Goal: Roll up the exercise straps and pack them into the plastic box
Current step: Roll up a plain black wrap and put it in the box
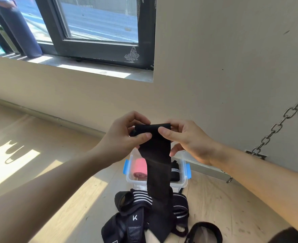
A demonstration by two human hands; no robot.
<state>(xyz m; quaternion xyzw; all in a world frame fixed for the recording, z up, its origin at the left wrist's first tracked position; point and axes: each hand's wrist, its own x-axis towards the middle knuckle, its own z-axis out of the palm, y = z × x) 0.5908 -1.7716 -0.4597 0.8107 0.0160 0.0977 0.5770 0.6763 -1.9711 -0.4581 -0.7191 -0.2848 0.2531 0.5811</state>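
Far left, a dark-framed window (99, 20) lets sun fall in bright patches across the pale wooden floor (39, 172). In the middle of the room the person holds both arms out in front. The left hand (125, 137) pinches the top left edge of a wide black strap (158, 155), thumb in front and fingers curled behind, where the fabric is turned over into a small roll. The strap hangs straight down from there, its lower end trailing into a heap of black straps (136, 216) on the near floor (some with white stripes, one with a white letter K). Behind the hanging strap, on the floor near the wall, stands the clear plastic box (129, 178) with blue clips, lid off. Inside it a rolled pink band (141, 168) lies at the left and a black roll with white stripes (175, 172) at the right. The right hand (186, 139) pinches the strap's top right edge, thumb on the front, fingers tucked behind. Far right, a metal chain (276, 127) slants down the beige wall.
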